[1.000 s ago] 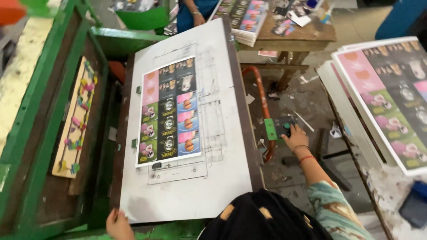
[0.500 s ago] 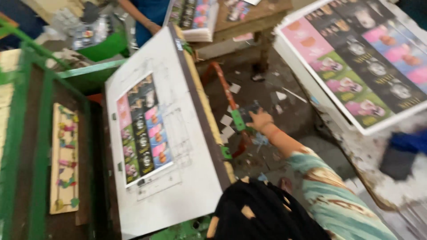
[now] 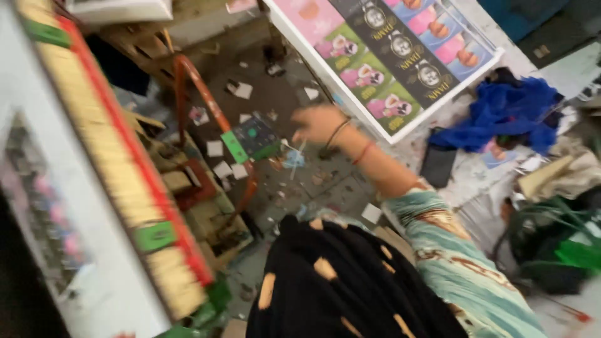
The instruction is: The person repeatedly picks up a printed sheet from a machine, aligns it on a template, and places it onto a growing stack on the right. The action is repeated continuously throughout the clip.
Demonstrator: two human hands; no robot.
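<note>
Lifted off the green control box (image 3: 253, 139), the right hand (image 3: 319, 124) now hangs just beside it; blur hides the fingers' state.

we see a blue cloth (image 3: 501, 112) heaped near the corner of a white table (image 3: 463, 166), with a flat dark pouch (image 3: 437, 166) just beside it. scraps of white paper (image 3: 241, 89) are scattered across the dirty floor (image 3: 275, 100), and a green bundle (image 3: 579, 253) sits at the right edge among blurred clutter. a black garment with orange patches (image 3: 338, 288) fills the lower middle, too blurred for us to tell more.
</note>
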